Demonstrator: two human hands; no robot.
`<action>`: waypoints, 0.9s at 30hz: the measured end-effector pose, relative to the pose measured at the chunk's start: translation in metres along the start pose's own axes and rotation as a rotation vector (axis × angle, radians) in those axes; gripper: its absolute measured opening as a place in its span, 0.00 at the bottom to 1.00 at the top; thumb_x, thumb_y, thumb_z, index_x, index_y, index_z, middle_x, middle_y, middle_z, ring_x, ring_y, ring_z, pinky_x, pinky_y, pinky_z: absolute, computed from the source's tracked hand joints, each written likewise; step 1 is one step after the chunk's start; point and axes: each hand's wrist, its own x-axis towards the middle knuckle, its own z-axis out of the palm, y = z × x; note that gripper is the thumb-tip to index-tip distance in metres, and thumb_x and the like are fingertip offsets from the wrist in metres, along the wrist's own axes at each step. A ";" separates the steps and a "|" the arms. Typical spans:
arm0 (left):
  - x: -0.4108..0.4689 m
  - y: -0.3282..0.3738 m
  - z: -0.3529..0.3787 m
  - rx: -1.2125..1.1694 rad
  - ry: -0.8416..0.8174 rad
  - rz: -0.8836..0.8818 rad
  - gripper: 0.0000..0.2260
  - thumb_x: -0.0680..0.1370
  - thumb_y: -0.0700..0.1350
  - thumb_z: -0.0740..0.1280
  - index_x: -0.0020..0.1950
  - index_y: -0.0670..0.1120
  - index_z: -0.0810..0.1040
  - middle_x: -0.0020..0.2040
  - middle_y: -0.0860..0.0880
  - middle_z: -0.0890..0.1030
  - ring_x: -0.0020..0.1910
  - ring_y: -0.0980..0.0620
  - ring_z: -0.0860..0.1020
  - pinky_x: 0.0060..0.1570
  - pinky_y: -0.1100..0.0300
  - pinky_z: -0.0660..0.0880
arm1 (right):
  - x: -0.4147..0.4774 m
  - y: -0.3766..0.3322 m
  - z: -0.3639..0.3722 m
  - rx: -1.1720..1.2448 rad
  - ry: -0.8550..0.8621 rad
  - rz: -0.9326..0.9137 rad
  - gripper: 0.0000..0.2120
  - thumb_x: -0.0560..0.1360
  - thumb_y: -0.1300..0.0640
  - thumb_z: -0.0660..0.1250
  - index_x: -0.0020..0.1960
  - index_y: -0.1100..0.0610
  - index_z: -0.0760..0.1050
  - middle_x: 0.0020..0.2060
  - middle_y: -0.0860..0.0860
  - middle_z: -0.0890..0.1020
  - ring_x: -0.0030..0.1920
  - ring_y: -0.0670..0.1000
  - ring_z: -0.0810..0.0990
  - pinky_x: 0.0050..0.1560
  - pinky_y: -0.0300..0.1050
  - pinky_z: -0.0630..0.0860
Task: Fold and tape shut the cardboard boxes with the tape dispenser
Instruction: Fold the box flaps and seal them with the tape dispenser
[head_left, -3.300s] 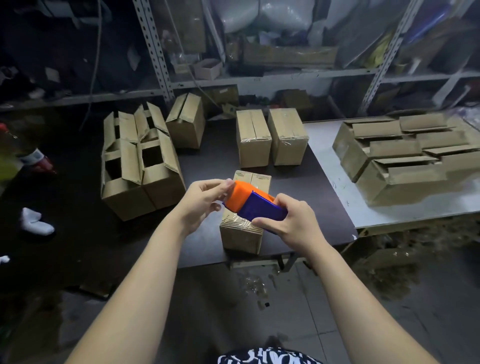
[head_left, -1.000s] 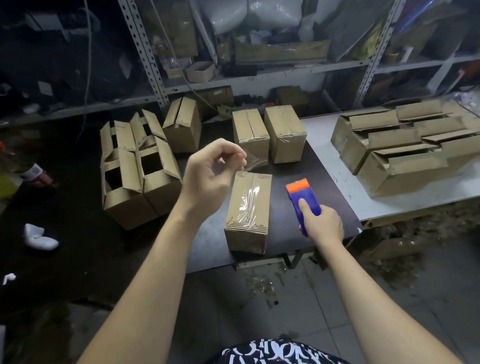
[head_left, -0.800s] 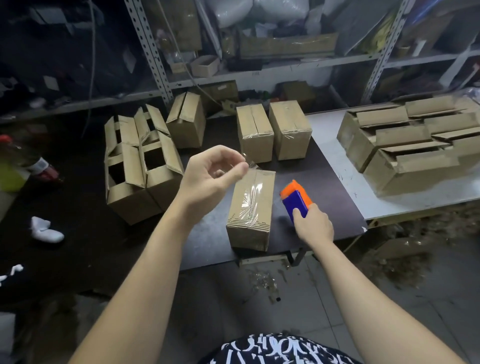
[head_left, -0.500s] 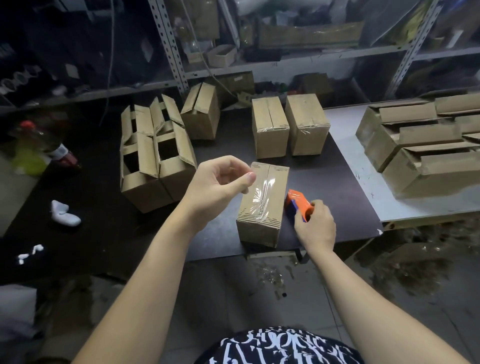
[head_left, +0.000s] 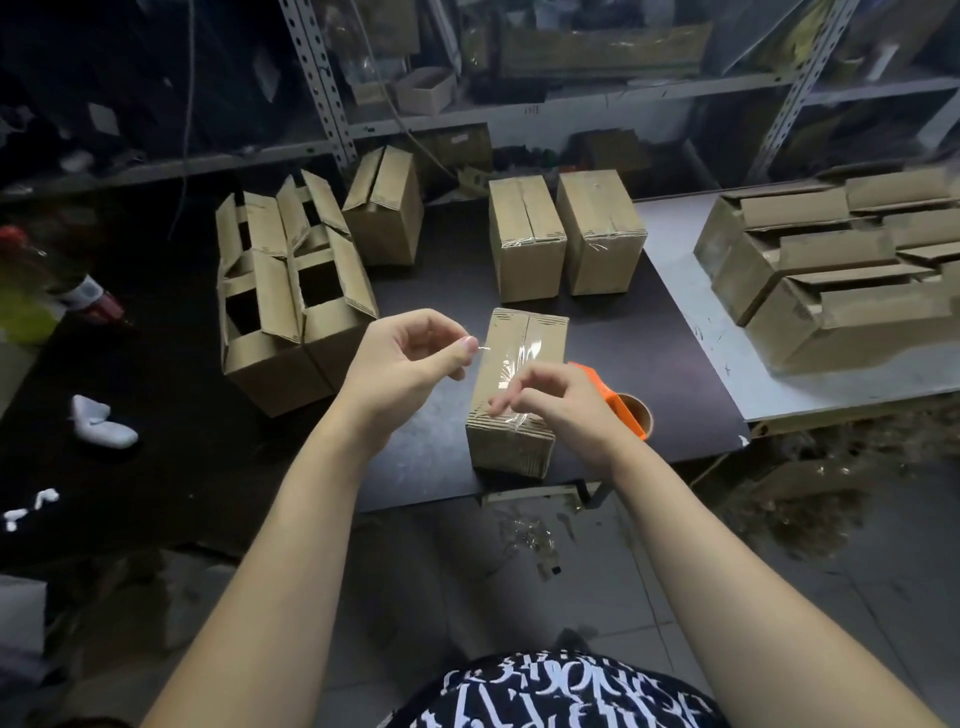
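Note:
A small cardboard box (head_left: 535, 332) stands on the black table (head_left: 660, 338) near its front edge, with clear tape shining along its top seam. My left hand (head_left: 410, 358) is raised left of the box and pinches one end of a loose strip of clear tape (head_left: 491, 364) between thumb and forefinger. My right hand (head_left: 561, 405) hovers over the box's near end, fingers curled, pinching the strip's other end. The orange tape dispenser (head_left: 626, 410) lies on the table right of the box, partly hidden behind my right hand.
Two taped boxes (head_left: 527, 239) (head_left: 602, 228) stand at the back. A cluster of open-flapped boxes (head_left: 291, 301) sits left, with another box (head_left: 384, 208) behind. Untaped boxes (head_left: 831, 270) are stacked on the white table at right. Metal shelving runs behind.
My right hand set the dispenser down beside the box, let go of it, and moved left onto the loose tape strip. My left hand stayed raised, pinching the tape.

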 end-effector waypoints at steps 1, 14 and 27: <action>0.000 -0.004 0.002 0.006 0.026 -0.004 0.02 0.79 0.42 0.74 0.48 0.44 0.85 0.39 0.52 0.85 0.39 0.53 0.84 0.42 0.64 0.79 | -0.003 0.002 -0.003 0.010 0.020 0.019 0.05 0.76 0.68 0.69 0.43 0.63 0.81 0.45 0.61 0.86 0.52 0.54 0.85 0.59 0.48 0.79; 0.002 -0.036 0.048 -0.099 0.345 -0.179 0.01 0.78 0.42 0.76 0.49 0.46 0.87 0.39 0.51 0.86 0.40 0.54 0.85 0.30 0.60 0.81 | -0.029 0.030 -0.018 0.212 0.445 0.243 0.06 0.80 0.54 0.72 0.51 0.57 0.84 0.46 0.51 0.89 0.47 0.47 0.88 0.31 0.32 0.74; -0.002 -0.062 0.058 -0.128 0.521 -0.467 0.07 0.76 0.44 0.77 0.39 0.51 0.85 0.32 0.53 0.84 0.38 0.53 0.85 0.45 0.46 0.85 | -0.022 0.037 -0.013 -0.046 0.434 0.380 0.09 0.78 0.49 0.74 0.51 0.54 0.87 0.44 0.42 0.85 0.48 0.40 0.80 0.43 0.35 0.72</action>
